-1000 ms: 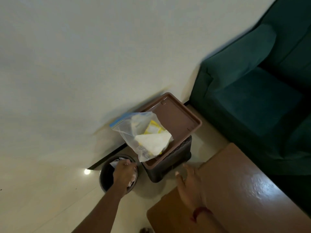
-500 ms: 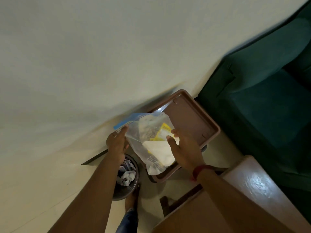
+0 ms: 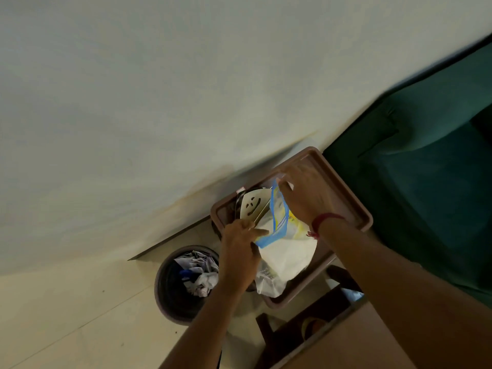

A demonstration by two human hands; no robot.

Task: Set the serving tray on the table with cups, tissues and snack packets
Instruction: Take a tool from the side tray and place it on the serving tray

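Unpacking step: left hand [image 3: 239, 251] and right hand [image 3: 306, 194] are pinching the clear blue-sealed plastic bag [image 3: 286, 253] over the brown plastic serving tray [image 3: 355, 209], with parting the seal likely next.

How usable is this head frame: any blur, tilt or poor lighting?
Head view: dim, flat light; strongly tilted frame; motion blur smears the wall and sofa edges; left hand, right hand and zip bag over the tray are soft but readable.
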